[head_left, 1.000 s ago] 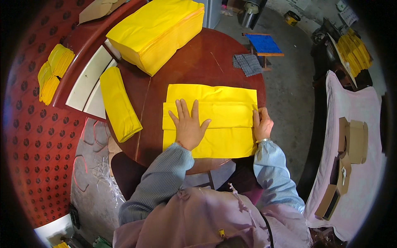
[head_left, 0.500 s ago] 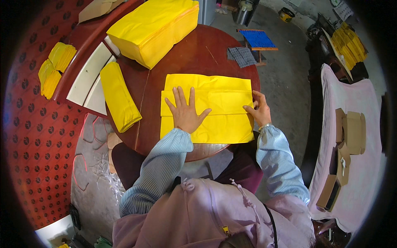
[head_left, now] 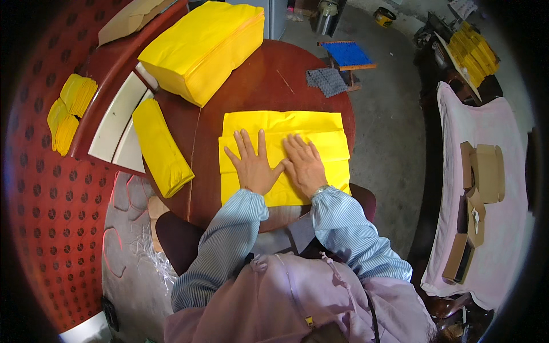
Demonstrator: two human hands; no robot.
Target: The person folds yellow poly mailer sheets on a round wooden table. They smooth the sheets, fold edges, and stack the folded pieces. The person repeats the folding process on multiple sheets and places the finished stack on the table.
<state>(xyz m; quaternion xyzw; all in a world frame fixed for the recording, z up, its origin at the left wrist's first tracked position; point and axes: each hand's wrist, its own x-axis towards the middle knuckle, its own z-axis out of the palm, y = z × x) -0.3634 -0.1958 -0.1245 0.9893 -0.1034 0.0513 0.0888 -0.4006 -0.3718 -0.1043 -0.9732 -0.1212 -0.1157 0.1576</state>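
Left hand (head_left: 255, 170) flat on folded yellow sheet (head_left: 286, 193), fingers apart. Right hand (head_left: 306, 170) flat beside it, fingers nearly together. Yellow bundle (head_left: 163, 150) on desk (head_left: 263, 86).

The left hand (head_left: 255, 167) and right hand (head_left: 305, 167) lie on the folded yellow sheet (head_left: 280, 123). Left of that sheet is a narrow yellow bundle (head_left: 162, 150); beyond its far left corner, a thick yellow stack (head_left: 200, 43).
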